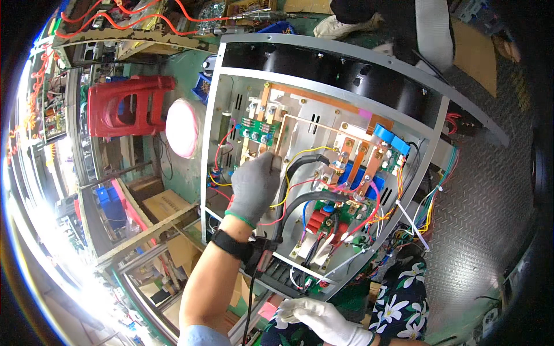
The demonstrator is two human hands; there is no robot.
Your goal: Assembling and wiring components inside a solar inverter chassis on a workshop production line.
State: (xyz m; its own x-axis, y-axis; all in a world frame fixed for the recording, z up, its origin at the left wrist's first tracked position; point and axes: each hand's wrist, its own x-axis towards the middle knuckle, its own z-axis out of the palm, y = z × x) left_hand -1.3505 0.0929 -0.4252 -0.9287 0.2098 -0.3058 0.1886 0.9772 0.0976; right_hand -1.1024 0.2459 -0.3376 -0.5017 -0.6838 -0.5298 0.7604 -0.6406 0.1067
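Note:
An open grey metal chassis [214,115] stands tilted in front of me, with copper bus bars [346,151], green circuit boards [257,131] and bundles of coloured wires inside. My left hand [255,185], in a grey glove with a green cuff, is pressed against the panel just below the green board. Its fingers are closed around a small tool whose tip [277,163] just shows. Thick black cables [306,199] curve past that hand. My right hand [314,317], in a white glove, lies at the chassis's lower edge; its grip is hidden.
A red plastic stool [124,104] and a round white lamp [183,127] stand left of the chassis. Shelves with parts and cardboard boxes [164,205] fill the left side. Checker-plate floor [490,190] lies to the right. Another person's shoe [346,24] shows at the top.

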